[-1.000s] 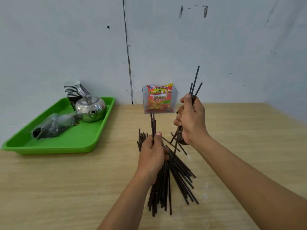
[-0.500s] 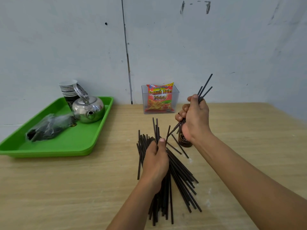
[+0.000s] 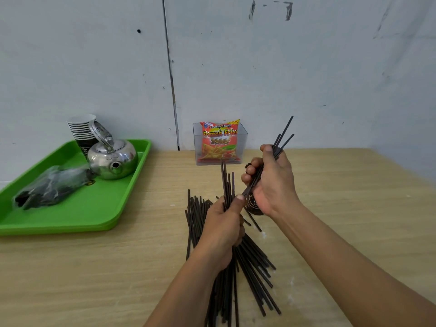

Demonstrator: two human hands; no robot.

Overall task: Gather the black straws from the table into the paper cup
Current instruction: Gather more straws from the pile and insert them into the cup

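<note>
Centrally, left hand (image 3: 223, 225) fisted round upright straws (image 3: 224, 180), right hand (image 3: 273, 182) gripping tilted bundle (image 3: 278, 147) over paper cup (image 3: 253, 206)

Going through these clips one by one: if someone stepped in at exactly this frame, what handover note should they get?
Left hand: fingers curled round a small bunch of straws, held upright above the pile.
Right hand: grips a second bunch, tips pointing up; its lower ends run toward the dark paper cup, which is mostly hidden behind that hand.
Pile of straws: lies fanned on the table under the left forearm.
Done: two bunches picked up; whether any straws are inside the cup cannot be seen.
Left: get both bunches into the cup, then gather the pile.
</note>
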